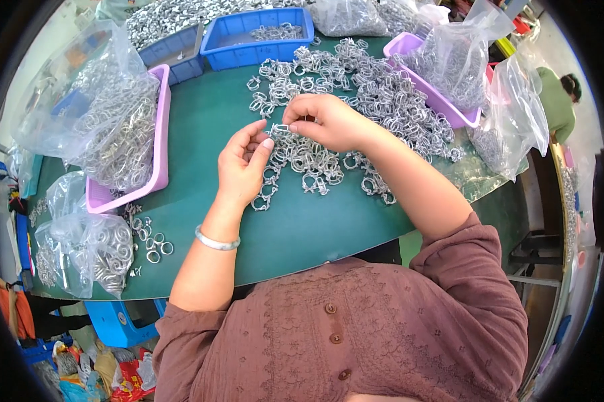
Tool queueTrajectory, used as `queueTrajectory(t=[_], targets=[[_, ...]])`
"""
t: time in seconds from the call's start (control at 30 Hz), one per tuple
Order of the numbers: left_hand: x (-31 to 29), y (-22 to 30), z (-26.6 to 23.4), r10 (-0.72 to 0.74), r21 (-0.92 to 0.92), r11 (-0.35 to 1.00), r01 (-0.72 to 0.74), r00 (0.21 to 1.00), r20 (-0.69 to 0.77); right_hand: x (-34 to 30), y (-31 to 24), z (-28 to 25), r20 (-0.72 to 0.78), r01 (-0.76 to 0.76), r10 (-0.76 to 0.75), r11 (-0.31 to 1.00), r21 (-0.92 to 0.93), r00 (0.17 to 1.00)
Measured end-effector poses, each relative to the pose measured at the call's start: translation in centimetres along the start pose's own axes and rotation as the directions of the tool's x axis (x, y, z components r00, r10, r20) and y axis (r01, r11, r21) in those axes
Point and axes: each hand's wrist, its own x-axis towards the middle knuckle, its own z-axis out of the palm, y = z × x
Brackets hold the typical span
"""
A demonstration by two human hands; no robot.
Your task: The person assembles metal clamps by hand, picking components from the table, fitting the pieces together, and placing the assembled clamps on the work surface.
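Observation:
Between my hands, over the green table, is a small silver metal ring clamp (280, 128). My right hand (328, 122) pinches its right end between thumb and fingertips. My left hand (243, 164), with a pale bangle on the wrist, is close by on the other side, its fingers curled and the thumb bent inward. Whatever its fingers hold is too small to make out. A large loose heap of similar silver ring clamps (395, 100) spreads beyond and to the right of my hands. Some of its pieces (312, 161) lie just below my right hand.
A purple tray (161, 151) with a clear bag of metal rings stands at left; another purple tray (442, 100) is at far right. Blue bins (248, 48) line the back. Loose rings (153, 256) and a bag of rings (107, 251) lie near the left edge. A person (558, 100) is at right.

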Motion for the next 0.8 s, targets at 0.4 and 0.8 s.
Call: queueTrajectory(t=[0.4, 0.8], targets=[[-1.2, 1.4, 0.5, -0.03, -0.294, 0.951, 0.1, 0.972, 0.234, -3.2, -2.3, 0.4, 0.127, -0.352, 0.379, 0.616, 0.705, 0.917], [-1.3, 1.8, 0.9, -0.081, -0.271, 0.951, 0.148, 0.966, 0.245, -4.4, -1.7, 1.2, 0.121, -0.289, 0.375, 0.432, 0.854, 0.919]])
